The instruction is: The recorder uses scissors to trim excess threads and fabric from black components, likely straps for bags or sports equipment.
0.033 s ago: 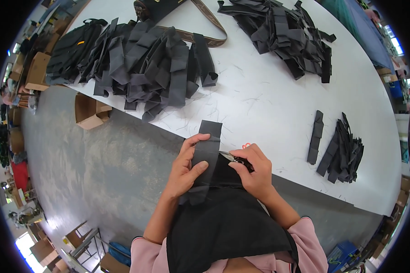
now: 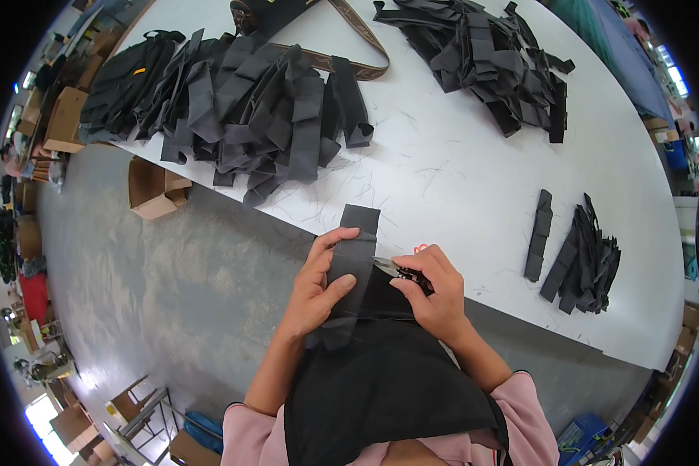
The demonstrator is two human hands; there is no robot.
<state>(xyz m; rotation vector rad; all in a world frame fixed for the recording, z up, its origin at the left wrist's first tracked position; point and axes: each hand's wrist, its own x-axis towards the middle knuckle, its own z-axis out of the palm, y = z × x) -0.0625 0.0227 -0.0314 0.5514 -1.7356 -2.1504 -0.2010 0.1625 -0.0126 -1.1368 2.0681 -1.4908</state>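
Note:
My left hand is closed on a dark grey fabric strip, thumb and fingers pressed against it. The strip hangs over the near table edge, its far end on the white tabletop and its lower end over my black apron. In my right hand I grip small thread snips, mostly covered by the fingers. Their pointed metal blades touch or nearly touch the strip's right edge. Beyond my right fingers shows a small orange-red loop.
A large heap of dark strips lies at the back left beside a black backpack and a patterned strap. Another heap is at the back right. A small stack and a single strip lie right. Loose threads dot the table.

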